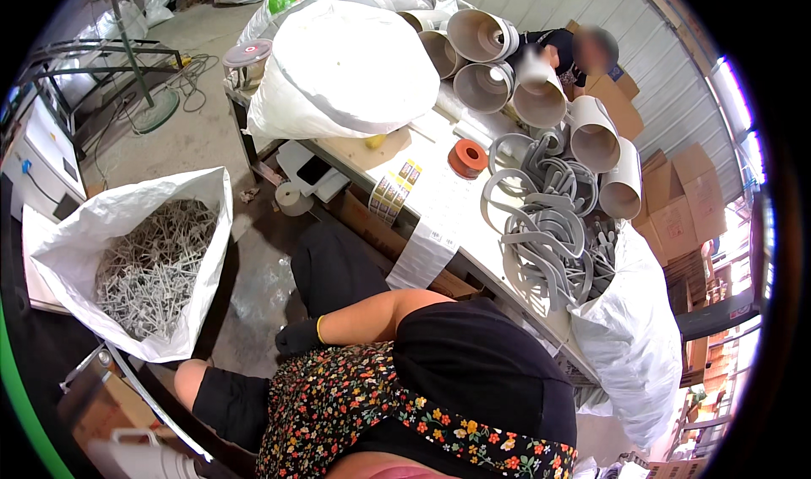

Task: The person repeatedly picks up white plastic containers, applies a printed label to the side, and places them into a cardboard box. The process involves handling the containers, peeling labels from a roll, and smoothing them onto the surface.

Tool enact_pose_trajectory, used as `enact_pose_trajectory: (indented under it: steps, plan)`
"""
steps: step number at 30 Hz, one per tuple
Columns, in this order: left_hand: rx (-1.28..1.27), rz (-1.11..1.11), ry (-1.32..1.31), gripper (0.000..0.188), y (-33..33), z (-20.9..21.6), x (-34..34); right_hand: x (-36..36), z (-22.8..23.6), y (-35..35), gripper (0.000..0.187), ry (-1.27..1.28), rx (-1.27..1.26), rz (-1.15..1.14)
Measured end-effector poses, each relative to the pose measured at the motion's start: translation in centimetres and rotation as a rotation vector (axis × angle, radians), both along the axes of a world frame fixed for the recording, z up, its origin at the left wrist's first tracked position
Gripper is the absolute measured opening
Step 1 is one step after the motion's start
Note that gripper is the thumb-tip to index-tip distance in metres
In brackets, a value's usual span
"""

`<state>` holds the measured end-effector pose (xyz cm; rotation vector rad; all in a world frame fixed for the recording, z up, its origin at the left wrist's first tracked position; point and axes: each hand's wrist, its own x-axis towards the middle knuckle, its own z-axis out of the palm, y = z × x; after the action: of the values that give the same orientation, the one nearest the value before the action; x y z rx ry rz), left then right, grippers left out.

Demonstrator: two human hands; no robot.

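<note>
My right arm bends across my lap, over a floral apron (338,394). My right hand (300,337), in a dark glove with a yellow cuff edge, rests low by the apron; its fingers are too dark to read. Nothing shows in it. My left hand is out of sight; bare skin and a black garment edge show at the lower left. Nearest on the left, an open white sack (221,217) holds many thin grey plastic pieces (156,268). Ahead on the right, curved grey plastic handles (549,234) lie heaped on the table (460,204).
White cylindrical containers (541,103) lie stacked at the table's far side, near another person (553,52). A bulging white sack (346,73), an orange-red tape roll (467,158) and a label sheet (393,193) are on the table. Cardboard boxes (684,196) stand right; a white jug (139,454) sits lower left.
</note>
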<state>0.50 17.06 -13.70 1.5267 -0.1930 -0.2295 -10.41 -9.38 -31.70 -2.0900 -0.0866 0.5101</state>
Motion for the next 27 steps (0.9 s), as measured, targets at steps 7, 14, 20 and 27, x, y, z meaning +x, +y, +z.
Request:
enact_pose_trajectory:
  steps: [7, 14, 20, 27]
  plan:
    - [-0.078, 0.062, -0.002, 0.051, 0.8, 2.4, -1.2, 0.2, 11.6, -3.0, 0.036, -0.326, 0.277, -0.398]
    - [-0.178, 0.074, -0.026, 0.049, 2.6, 6.0, -0.9, -0.2, 24.9, -8.9, 0.051, -0.493, 0.531, -0.768]
    - [0.340, 0.192, -0.322, 0.037, 3.0, 8.7, -0.1, -2.6, 23.1, -12.0, 0.039, -0.311, 0.544, -0.629]
    - [0.807, 0.145, -1.373, 0.044, 2.9, 16.8, -0.8, -1.7, 24.3, -10.8, 0.073, -0.196, 0.995, -0.570]
